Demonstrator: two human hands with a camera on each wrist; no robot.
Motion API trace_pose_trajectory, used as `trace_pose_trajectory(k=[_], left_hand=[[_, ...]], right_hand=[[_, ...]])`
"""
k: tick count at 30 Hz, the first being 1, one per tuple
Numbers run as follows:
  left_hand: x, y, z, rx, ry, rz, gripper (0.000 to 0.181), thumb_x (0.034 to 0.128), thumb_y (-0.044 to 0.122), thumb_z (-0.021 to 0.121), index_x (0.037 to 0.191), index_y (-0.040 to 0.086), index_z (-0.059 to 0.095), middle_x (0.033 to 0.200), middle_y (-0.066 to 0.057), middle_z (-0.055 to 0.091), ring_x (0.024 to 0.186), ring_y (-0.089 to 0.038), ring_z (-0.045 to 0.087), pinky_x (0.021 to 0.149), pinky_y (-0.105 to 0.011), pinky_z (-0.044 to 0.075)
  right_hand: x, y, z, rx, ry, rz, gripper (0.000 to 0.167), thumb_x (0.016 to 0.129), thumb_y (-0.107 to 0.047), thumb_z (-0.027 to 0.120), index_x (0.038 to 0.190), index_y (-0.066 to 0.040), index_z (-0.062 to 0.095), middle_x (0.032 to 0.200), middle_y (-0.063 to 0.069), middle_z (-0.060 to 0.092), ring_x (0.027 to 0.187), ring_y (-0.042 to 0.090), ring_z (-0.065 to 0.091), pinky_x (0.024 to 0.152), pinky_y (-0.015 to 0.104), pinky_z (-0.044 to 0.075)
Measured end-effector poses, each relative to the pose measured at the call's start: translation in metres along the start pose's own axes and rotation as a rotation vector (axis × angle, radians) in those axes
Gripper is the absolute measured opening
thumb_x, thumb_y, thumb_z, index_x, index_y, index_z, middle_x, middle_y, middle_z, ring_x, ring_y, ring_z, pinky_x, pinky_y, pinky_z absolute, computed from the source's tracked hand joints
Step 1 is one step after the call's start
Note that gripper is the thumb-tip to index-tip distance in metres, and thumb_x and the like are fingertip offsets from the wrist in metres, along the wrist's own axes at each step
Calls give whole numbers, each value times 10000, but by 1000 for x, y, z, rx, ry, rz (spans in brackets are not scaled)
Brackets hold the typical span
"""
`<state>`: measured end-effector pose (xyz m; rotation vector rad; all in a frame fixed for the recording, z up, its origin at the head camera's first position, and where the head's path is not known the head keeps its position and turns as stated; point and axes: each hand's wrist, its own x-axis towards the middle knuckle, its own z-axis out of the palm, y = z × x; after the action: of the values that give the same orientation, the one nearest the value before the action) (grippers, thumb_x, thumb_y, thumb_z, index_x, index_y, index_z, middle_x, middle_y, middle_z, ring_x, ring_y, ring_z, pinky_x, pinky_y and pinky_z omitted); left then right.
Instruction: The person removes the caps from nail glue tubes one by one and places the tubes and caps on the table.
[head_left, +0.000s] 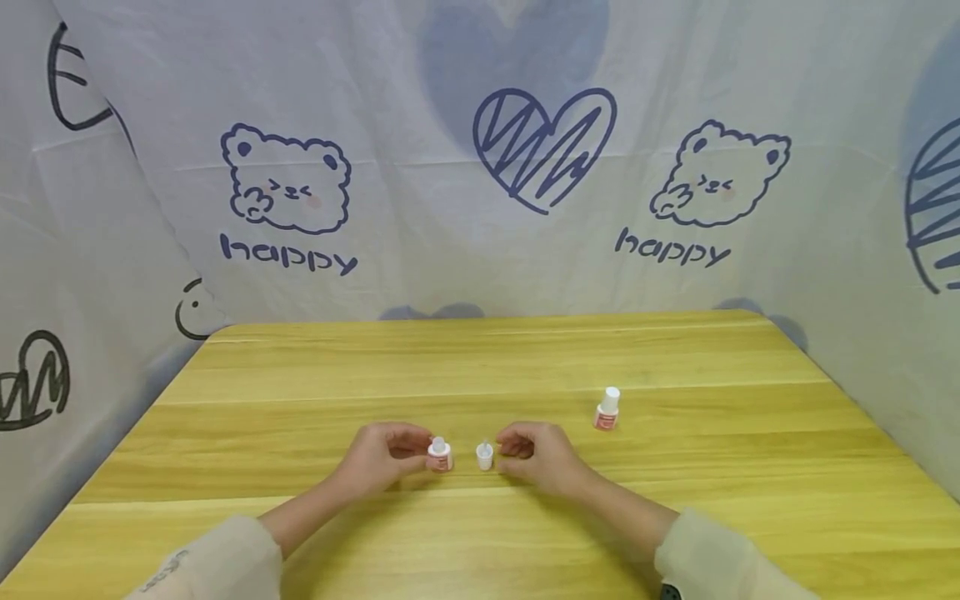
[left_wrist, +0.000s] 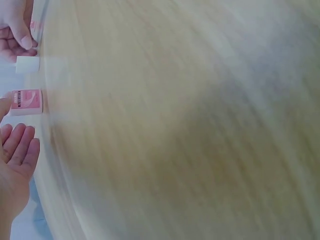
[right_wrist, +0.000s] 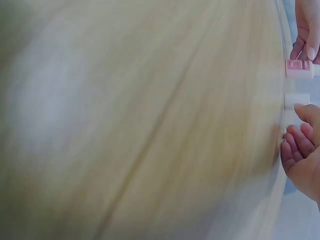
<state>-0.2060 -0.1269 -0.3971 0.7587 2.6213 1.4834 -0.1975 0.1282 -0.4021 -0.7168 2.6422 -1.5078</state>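
A small white bottle [head_left: 439, 457] with a pink label stands upright on the table, its translucent neck uncapped. My left hand [head_left: 377, 456] is at its left side, thumb and forefinger beside it; firm contact is hard to judge. In the left wrist view, that hand's other fingers [left_wrist: 21, 145] lie loose, apart from the bottle [left_wrist: 27, 102]. Just right of the bottle a white cap [head_left: 484, 457] sits mouth up, with a thin pale piece rising from it. My right hand [head_left: 546, 458] is beside the cap, fingers loosely bent around nothing.
A second pink-labelled bottle [head_left: 607, 410] with its white cap on stands farther back to the right. The wood-grain table [head_left: 480, 367] ends at a printed white cloth [head_left: 420, 233] behind, with more cloth along both sides.
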Motion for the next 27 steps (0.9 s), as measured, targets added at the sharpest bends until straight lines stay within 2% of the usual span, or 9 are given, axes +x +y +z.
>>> trace_pose_trajectory(k=[10,17,27], left_hand=[[5,9,-9,41,37,5,319,799,116,722,1028,-92,648,971,-202,696,867,-261,675,733,-216,548],[12,22,-16,37,56,-18,329,802,131,722,1053,-69,653,999,-206,691,884,-244,671,762,-251,548],[22,42,-23,37,72,-37,316,820,152,707,1078,-24,656,1053,-201,678,910,-235,666,766,-241,546]], right_hand=[[-3,-13,-26,-148,36,19,136,817,-37,675,931,35,673,849,101,689,779,148,614,664,165,498],[-3,-25,-45,-210,80,-7,112,829,-46,668,924,11,678,850,79,693,792,159,621,682,195,509],[-6,-32,-71,-280,155,-63,94,816,-31,681,908,-18,690,827,69,701,766,160,629,670,231,522]])
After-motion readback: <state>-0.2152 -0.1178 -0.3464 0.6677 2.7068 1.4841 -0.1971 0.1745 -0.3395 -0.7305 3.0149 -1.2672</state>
